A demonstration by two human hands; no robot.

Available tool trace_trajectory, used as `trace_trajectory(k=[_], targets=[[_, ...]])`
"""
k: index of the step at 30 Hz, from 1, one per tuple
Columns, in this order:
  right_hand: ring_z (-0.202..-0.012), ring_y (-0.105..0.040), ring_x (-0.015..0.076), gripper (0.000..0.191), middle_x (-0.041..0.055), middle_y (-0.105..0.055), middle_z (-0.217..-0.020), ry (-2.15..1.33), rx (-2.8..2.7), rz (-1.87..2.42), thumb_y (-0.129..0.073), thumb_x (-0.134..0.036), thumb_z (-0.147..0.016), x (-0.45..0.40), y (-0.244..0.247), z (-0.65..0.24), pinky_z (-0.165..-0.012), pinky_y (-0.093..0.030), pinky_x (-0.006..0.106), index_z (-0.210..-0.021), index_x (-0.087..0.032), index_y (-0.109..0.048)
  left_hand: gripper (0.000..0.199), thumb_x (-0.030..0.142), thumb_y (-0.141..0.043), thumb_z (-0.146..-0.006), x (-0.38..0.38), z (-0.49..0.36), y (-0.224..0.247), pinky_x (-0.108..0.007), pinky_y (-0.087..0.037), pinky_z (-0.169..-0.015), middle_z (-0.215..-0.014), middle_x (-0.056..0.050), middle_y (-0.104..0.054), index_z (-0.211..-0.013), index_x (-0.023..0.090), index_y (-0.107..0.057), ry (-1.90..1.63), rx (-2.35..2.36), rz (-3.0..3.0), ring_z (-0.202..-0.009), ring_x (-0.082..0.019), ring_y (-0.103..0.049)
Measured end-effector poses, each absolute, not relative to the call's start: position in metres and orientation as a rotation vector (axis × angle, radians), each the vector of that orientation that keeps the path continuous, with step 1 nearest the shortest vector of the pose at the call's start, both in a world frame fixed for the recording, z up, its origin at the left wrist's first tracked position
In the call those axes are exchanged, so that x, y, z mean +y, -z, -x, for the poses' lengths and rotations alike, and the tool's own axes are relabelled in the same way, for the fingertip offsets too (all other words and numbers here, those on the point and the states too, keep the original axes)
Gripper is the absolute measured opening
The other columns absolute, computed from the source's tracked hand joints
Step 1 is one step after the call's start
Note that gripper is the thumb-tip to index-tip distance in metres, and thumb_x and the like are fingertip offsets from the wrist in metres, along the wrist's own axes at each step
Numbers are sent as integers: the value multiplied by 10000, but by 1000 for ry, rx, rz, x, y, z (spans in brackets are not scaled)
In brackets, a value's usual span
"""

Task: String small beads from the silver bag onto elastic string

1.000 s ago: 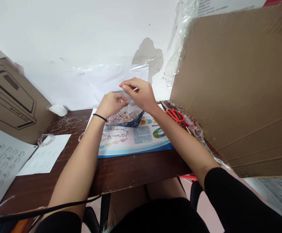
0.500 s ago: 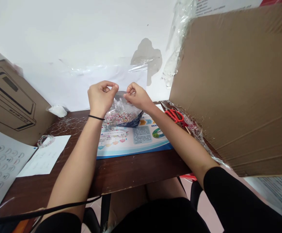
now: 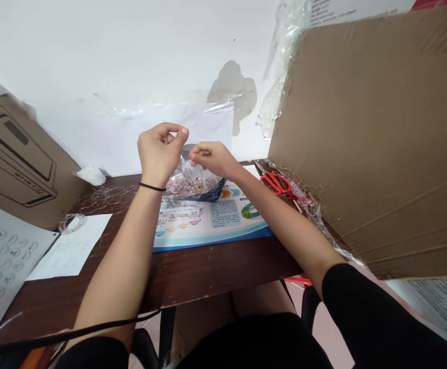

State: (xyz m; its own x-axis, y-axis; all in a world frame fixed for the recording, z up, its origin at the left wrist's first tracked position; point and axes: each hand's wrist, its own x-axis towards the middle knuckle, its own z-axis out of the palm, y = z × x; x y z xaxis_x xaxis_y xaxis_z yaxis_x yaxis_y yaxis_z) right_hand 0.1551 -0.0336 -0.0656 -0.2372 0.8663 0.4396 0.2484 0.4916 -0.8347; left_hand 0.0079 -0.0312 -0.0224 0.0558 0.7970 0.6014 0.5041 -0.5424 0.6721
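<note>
A clear plastic bag of small pink and white beads (image 3: 190,183) stands on a printed mat (image 3: 211,220), its dark blue lower part tilted towards the right. My left hand (image 3: 159,151) is raised at the bag's upper left, with its fingers pinched together on the thin plastic at the top. My right hand (image 3: 211,159) comes in from the right, fingertips closed on the bag's crumpled upper edge. The bag's mouth is partly hidden behind my fingers.
Red-handled scissors (image 3: 277,183) lie beyond my right forearm on the dark wooden desk (image 3: 216,269). Left of the mat are tangled clear thread (image 3: 108,197), a bead bracelet (image 3: 72,223) and a white paper sheet (image 3: 72,251). A large cardboard sheet (image 3: 362,138) leans in at the right.
My left hand has moved left and upward from the bag, and my right hand has come in closer. The bag's top now looks narrower and more crumpled.
</note>
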Motion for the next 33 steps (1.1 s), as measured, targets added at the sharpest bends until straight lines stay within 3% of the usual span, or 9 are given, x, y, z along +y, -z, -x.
trace_trajectory(k=[6,11,18,23,27,30,33], targets=[[-563,-565,91,86,-3,-640,-698,-703,-1730,1058,-567,-236,-791,-32,66,-156,-545,-463,239,-740,-181,-608,205,414,-574,-827,-27,-5,23,-289,-300,-534,-583,-4,-449,-845,219,-633,-1540,1312,-2000,-569,-130,-432],[-676,-627,115,84,4,-620,-760,-711,-1502,935,-555,-258,-819,-34,57,-157,-592,-520,246,-789,-193,-599,147,300,-593,-783,-22,-7,29,-258,-269,-495,-550,18,-431,-833,177,-656,-1389,1244,-2007,-498,-96,-353],[-749,-641,117,107,11,-624,-828,-705,-1388,879,-575,-303,-835,-30,55,-160,-680,-540,266,-828,-198,-589,179,278,-557,-778,-25,-7,28,-241,-304,-509,-585,-1,-512,-815,151,-679,-1305,1270,-2083,-534,-103,-406],[-809,-618,110,248,36,-636,-909,-752,-1361,878,-548,-452,-863,-36,49,-160,-678,-519,238,-847,-206,-569,179,271,-575,-771,-25,-5,27,-235,-309,-493,-572,-2,-519,-816,149,-698,-1271,1271,-2068,-525,-100,-402],[-947,-601,126,406,59,-617,-1006,-727,-1349,790,-432,-597,-883,-40,41,-165,-745,-507,275,-887,-202,-525,245,249,-630,-725,-28,-5,27,-222,-326,-489,-667,-33,-616,-925,143,-723,-1146,1199,-2052,-535,-94,-429],[-921,-601,137,426,47,-606,-924,-693,-1335,778,-441,-630,-860,-31,42,-175,-761,-503,317,-856,-207,-489,363,225,-649,-701,-32,-3,23,-210,-344,-486,-815,-71,-676,-1052,155,-707,-1115,1130,-1954,-566,-94,-471],[-732,-578,114,356,-3,-543,-717,-746,-1195,832,-491,-554,-849,-18,50,-183,-706,-504,285,-741,-222,-421,380,240,-597,-743,-35,0,17,-202,-328,-466,-885,-95,-680,-1106,166,-686,-1129,1083,-1837,-556,-89,-477]])
